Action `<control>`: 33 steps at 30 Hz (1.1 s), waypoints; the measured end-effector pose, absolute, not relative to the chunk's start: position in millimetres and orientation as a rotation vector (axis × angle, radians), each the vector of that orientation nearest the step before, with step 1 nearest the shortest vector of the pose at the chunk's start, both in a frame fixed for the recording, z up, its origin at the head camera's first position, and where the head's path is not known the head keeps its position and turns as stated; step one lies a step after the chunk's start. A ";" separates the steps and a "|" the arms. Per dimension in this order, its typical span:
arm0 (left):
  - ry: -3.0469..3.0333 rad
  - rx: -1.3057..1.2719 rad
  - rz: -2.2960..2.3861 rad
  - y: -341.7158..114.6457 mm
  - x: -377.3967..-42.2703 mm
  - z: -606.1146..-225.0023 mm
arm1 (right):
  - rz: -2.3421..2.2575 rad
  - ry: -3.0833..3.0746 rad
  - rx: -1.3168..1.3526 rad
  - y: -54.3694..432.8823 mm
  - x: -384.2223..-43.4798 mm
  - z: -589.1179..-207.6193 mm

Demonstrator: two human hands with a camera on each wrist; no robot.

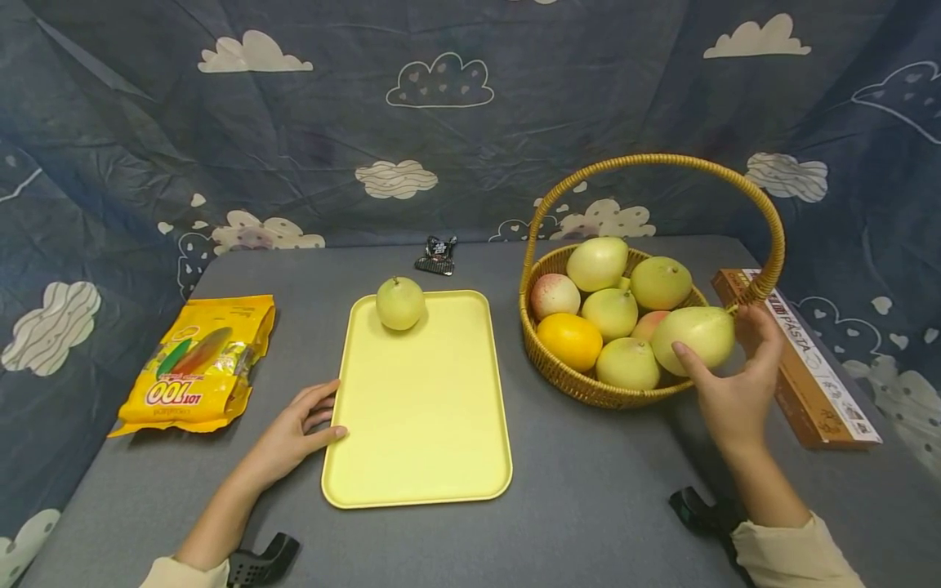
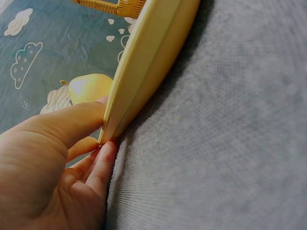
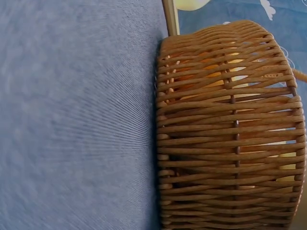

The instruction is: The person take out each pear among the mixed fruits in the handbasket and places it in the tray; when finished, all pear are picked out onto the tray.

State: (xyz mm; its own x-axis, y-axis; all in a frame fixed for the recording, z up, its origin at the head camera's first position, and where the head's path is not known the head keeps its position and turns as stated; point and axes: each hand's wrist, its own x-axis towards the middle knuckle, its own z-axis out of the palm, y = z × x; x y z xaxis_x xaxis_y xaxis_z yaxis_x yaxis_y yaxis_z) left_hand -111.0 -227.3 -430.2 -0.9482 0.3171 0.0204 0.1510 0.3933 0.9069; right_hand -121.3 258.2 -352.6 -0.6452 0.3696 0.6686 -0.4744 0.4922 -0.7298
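Note:
My left hand [image 1: 292, 441] pinches the left rim of a pale yellow tray [image 1: 419, 408], thumb on the upper side and fingers at the underside, as the left wrist view shows. A round green-yellow pear [image 1: 400, 304] sits at the tray's far left corner. On the right, my right hand [image 1: 742, 384] grips a larger pale green pear [image 1: 694, 336] at the right side of a wicker basket [image 1: 573, 384], thumb on its near face; the other fingers are partly hidden behind it. The right wrist view shows only the basket's woven wall [image 3: 230, 134], not the hand.
Several pears, a yellow-orange fruit [image 1: 569, 341] and a peach [image 1: 555, 296] fill the basket under its tall handle [image 1: 654, 159]. A pasta box [image 1: 804, 367] lies right of it. A yellow snack bag [image 1: 198, 363] lies at left, and a small black wrapped item [image 1: 438, 255] behind the tray.

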 end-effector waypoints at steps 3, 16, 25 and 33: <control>2.492 0.420 1.593 -227.1 -110.8 -430.1 | 1.266 -1.940 0.033 262.5 -122.9 -359.1; 2.501 0.415 1.582 -225.9 -109.4 -428.9 | 1.244 -2.108 -0.030 279.8 -131.1 -381.3; 2.526 0.442 1.564 -226.5 -110.3 -431.5 | 1.169 -2.182 0.014 274.7 -127.3 -372.8; 2.497 0.440 1.578 -227.5 -110.9 -430.8 | 1.030 -2.267 0.011 277.1 -124.5 -365.2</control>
